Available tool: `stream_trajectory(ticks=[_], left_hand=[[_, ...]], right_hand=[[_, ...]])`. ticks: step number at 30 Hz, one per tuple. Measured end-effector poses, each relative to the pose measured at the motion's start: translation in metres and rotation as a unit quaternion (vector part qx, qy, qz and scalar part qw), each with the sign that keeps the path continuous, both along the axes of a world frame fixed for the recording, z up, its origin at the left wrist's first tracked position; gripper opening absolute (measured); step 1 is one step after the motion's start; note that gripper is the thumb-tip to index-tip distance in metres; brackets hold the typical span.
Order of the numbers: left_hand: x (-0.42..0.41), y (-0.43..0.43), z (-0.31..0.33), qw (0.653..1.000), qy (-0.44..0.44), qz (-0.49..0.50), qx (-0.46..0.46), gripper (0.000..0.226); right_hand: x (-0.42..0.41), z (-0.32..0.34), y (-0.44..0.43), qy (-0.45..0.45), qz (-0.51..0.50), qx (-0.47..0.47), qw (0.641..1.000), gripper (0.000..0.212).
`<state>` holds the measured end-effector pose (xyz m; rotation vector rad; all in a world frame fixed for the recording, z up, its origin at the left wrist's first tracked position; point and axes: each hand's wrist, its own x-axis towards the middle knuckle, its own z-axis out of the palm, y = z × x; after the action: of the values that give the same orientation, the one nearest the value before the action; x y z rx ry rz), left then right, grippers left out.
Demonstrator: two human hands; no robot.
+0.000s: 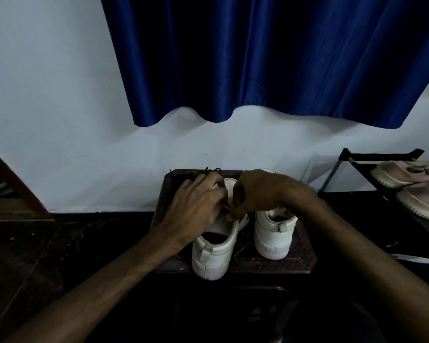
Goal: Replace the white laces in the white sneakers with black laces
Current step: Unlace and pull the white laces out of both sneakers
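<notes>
1. Head view: the left white sneaker (214, 253) stands heel-near on the dark bench (300, 264), the right white sneaker (274, 231) beside it.
2. Left hand (196, 206) and right hand (255, 191) pinch a black lace (225, 208) over the left sneaker's tongue.
3. More black lace (212, 170) lies at the bench's far edge.

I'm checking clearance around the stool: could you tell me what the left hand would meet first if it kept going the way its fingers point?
Most likely the loose black lace at the stool's far edge, just beyond the left hand; depth is unclear.
</notes>
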<state>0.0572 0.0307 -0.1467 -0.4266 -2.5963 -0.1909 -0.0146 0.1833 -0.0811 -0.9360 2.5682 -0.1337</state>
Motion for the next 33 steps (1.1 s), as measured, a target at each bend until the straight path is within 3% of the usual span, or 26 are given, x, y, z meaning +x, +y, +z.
stream_trajectory(ticks=[3,6,7,8,10,12,14,16,19,24,31,33], left_hand=[[0.002,-0.004,-0.002,0.986,-0.035,-0.018,0.161,0.016],[0.0,-0.008,-0.009,0.893,-0.096,0.014,0.439,0.016],[-0.003,-0.01,-0.011,0.871,-0.117,0.037,0.476,0.011],[-0.004,-0.012,-0.012,0.869,-0.138,0.048,0.472,0.007],[-0.002,-0.012,-0.008,0.902,-0.158,0.026,0.4,0.019],[-0.001,-0.008,0.003,0.953,-0.131,-0.008,0.273,0.034],[0.002,0.0,0.015,0.986,-0.099,-0.012,0.135,0.034],[0.002,0.008,0.023,0.995,-0.094,0.008,0.041,0.03],[-0.002,0.011,0.021,0.996,-0.089,0.023,-0.022,0.029],[-0.003,0.01,0.012,0.989,-0.134,0.024,-0.05,0.029],[0.004,-0.034,0.029,0.958,-0.129,0.029,0.253,0.008],[0.006,-0.048,0.032,0.963,-0.114,0.093,0.228,0.007]], right_hand=[[-0.005,0.002,0.001,0.003,-0.025,0.005,1.0,0.03],[-0.008,0.002,0.004,-0.005,-0.036,0.007,0.999,0.033],[-0.008,0.003,0.005,-0.012,-0.037,0.002,0.999,0.034],[-0.007,0.004,0.007,-0.018,-0.041,-0.005,0.999,0.036],[-0.008,0.005,0.009,-0.024,-0.048,-0.014,0.998,0.041],[-0.012,0.005,0.01,-0.029,-0.052,-0.011,0.998,0.041],[-0.014,0.005,0.011,-0.036,-0.046,0.002,0.998,0.036],[-0.014,0.005,0.011,-0.046,-0.048,0.003,0.998,0.035],[-0.014,0.008,0.013,-0.06,-0.055,-0.004,0.997,0.035],[-0.014,0.007,0.013,-0.07,-0.056,-0.005,0.996,0.029],[-0.01,0.001,0.009,-0.045,-0.058,0.0,0.997,0.032],[-0.007,-0.003,0.005,-0.008,-0.044,0.019,0.999,0.05]])
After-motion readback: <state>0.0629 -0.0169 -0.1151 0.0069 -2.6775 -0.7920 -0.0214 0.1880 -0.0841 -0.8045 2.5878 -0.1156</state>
